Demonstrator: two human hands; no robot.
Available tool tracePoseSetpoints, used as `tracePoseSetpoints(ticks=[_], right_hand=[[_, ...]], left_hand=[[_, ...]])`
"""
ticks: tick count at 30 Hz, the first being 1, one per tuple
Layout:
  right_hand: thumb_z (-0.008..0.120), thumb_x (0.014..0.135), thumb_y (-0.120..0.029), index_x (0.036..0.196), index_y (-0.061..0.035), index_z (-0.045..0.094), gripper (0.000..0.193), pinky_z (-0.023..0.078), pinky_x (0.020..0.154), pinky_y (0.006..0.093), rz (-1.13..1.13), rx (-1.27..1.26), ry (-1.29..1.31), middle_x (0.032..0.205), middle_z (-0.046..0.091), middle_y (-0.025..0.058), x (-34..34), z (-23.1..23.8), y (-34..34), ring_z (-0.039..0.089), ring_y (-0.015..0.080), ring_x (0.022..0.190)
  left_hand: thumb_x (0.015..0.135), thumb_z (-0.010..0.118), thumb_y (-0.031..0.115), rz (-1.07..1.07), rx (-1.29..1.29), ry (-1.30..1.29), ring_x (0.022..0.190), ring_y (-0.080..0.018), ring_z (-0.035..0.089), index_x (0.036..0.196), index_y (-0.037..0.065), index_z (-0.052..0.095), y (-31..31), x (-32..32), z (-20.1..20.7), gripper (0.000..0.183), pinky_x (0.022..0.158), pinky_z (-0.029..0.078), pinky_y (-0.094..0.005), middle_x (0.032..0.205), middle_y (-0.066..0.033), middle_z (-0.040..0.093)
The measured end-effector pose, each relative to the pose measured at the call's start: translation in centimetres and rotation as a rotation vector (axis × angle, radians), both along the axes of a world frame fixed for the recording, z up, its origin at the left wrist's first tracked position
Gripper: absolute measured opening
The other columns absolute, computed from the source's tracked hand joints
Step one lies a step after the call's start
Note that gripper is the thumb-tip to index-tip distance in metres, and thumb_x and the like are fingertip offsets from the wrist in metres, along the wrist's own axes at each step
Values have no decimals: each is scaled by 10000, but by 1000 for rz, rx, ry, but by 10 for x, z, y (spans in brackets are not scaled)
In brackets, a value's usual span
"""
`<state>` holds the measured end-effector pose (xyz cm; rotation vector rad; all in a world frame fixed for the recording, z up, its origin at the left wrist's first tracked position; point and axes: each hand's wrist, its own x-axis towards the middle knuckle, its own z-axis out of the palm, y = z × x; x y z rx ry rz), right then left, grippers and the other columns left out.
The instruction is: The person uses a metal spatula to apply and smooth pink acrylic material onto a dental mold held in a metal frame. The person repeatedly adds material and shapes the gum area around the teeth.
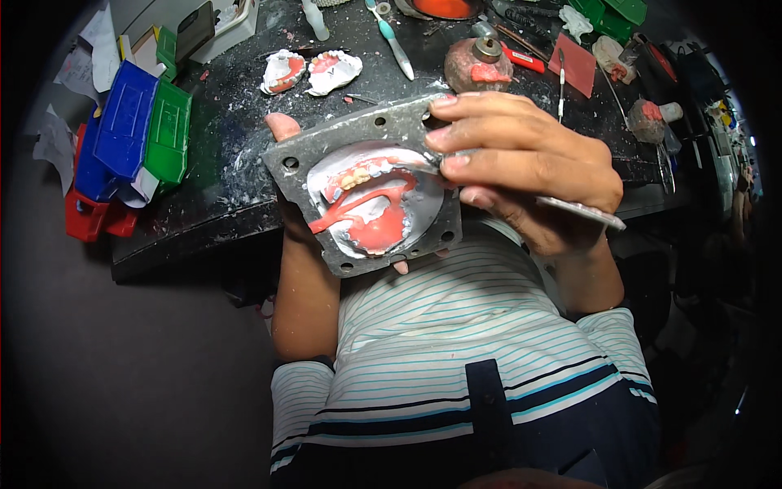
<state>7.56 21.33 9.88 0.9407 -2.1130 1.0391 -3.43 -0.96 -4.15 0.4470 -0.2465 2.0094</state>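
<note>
My left hand (283, 126) grips a grey metal denture flask half (338, 138) from beneath; its thumb shows at the far left corner and fingertips at the near edge, the palm hidden. White plaster (428, 208) fills the flask, around red wax (379, 231) and a curved row of denture teeth (358, 177). My right hand (529, 159) is closed around a slim instrument (580, 213) with a pale, flat handle end sticking out below the fingers. Its fingertips rest by the flask's right edge, and the instrument's working tip is hard to make out.
Two plaster dental models (334, 72) lie on the black bench (232, 175), near a toothbrush (391, 41). A wax-smeared spirit lamp (479, 67) and a red wax sheet (573, 67) are behind my right hand. Blue (128, 118), green (169, 134) and red bins (90, 216) stand left.
</note>
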Motion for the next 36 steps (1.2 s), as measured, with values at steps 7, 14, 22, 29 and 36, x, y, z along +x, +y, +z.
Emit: tracePoseSetpoints(ticks=[7, 14, 22, 29, 36], right_hand=[[774, 858, -50, 1033, 25, 745, 192, 495, 1054, 568, -64, 38, 11, 1011, 772, 156, 2, -6, -3, 706, 381, 1122], [772, 850, -33, 1012, 32, 748, 176, 503, 1049, 566, -73, 11, -10, 1000, 771, 156, 2, -8, -4, 710, 389, 1118], [798, 814, -3, 982, 20, 771, 172, 580, 965, 460, -101, -12, 40, 945, 774, 129, 1, -12, -4, 747, 337, 1062], [802, 814, -11, 984, 29, 763, 179, 593, 942, 458, -108, -30, 54, 943, 771, 146, 3, -16, -3, 747, 343, 1068], [795, 812, 6, 983, 45, 755, 180, 608, 910, 439, -105, -38, 66, 933, 764, 149, 5, -17, -2, 752, 351, 1043]], left_hand=[[856, 472, 878, -229, -206, -133, 1375, -658, 352, 1637, 86, 102, -4, 12, 49, 1172, 880, 372, -907, 1639, -327, 170], [849, 456, 892, -256, -207, 39, 1391, -679, 300, 1643, 109, 45, -11, 2, 37, 1188, 882, 352, -922, 1639, -333, 136], [813, 461, 922, -294, -201, 28, 1409, -678, 268, 1648, 128, 45, -11, 3, 40, 1225, 889, 328, -932, 1651, -327, 113], [817, 487, 909, -353, -175, 26, 1400, -725, 207, 1655, 140, 45, -14, -3, 35, 1221, 938, 305, -913, 1653, -342, 87], [822, 470, 912, -365, -162, 107, 1398, -727, 206, 1653, 123, 80, -12, -5, 32, 1211, 927, 319, -911, 1650, -339, 111]])
